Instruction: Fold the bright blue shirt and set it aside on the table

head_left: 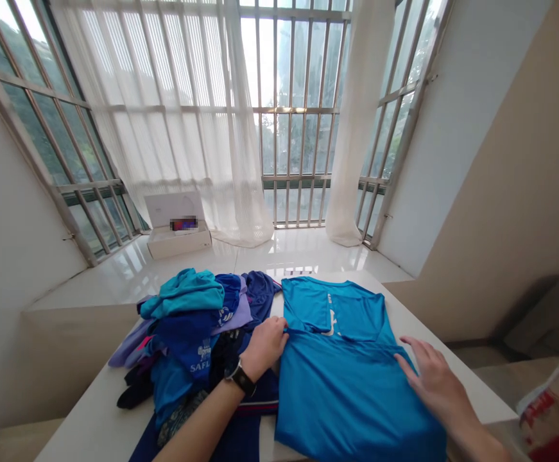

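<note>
The shiny blue shirt [351, 385] lies slightly rumpled. The left hand [266, 346] pinches its edge; the right hand [430, 378] spreads wide.

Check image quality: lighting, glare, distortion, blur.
Head view: backlit, window blown out in patches, lower right corner dim. Head view: bright reflections on the glossy sill, mild sheen on the shirt. Head view: window frames splay outward, looks wide-angle. Head view: bag at the right edge blurred; pixelated patch at the box.
</note>
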`<action>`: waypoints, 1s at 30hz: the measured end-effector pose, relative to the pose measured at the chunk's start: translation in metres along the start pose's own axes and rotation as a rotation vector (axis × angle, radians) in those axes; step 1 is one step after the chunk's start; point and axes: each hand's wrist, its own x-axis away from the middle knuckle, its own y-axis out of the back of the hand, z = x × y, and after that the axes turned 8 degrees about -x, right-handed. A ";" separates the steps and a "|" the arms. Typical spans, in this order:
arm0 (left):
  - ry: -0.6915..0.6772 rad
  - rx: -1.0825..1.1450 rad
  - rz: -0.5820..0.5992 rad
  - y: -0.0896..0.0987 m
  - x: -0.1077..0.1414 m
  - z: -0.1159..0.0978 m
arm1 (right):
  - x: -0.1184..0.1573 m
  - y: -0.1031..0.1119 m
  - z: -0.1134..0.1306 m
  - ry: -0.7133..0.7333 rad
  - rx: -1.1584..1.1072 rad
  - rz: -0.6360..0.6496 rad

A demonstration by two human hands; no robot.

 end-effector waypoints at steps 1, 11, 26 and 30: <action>-0.027 -0.030 -0.020 -0.001 0.003 -0.006 | 0.004 -0.006 0.006 0.058 0.015 0.028; -0.308 -0.096 0.163 -0.056 0.003 -0.032 | 0.006 -0.039 0.015 -0.015 0.170 0.373; -0.274 -0.147 0.061 -0.033 0.014 -0.042 | -0.029 -0.046 0.007 0.046 0.168 0.212; -0.034 -0.133 0.175 -0.004 0.061 -0.033 | -0.030 -0.043 0.010 0.018 0.142 0.267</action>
